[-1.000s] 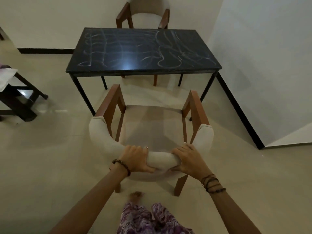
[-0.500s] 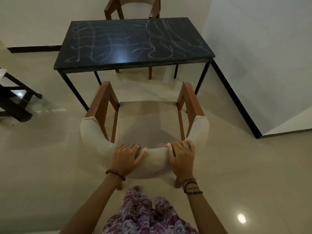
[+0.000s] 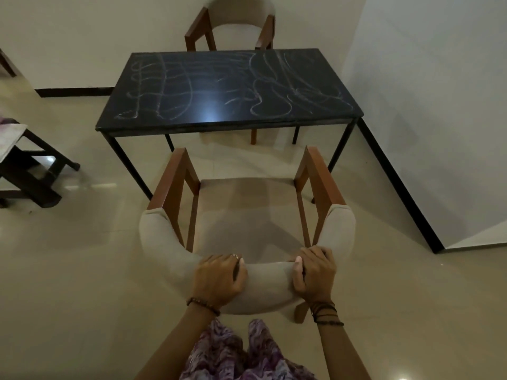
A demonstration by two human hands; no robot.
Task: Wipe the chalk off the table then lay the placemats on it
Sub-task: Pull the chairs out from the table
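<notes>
Beyond the near chair (image 3: 247, 212), well apart from both hands, stands the black table (image 3: 230, 89), its long axis running left to right across the view and its near long edge facing the person. White chalk scribbles (image 3: 263, 97) loop over nearly the whole top, with a glare spot near the middle of the front edge. Nothing lies on the tabletop besides the chalk. The left hand (image 3: 218, 279) grips the padded curved backrest (image 3: 263, 286) of the near chair, fingers curled over its top, a ring on one finger and a beaded bracelet at the wrist. The right hand (image 3: 315, 272) holds the same backrest just to the right, thumb and fingers wrapped round the cushion. The chair's seat opens toward the table, its wooden arms pointing at the table's near edge without touching it. A second chair (image 3: 236, 26) sits at the table's far side against the wall. A dark low stand (image 3: 30, 171) is on the floor at left.
</notes>
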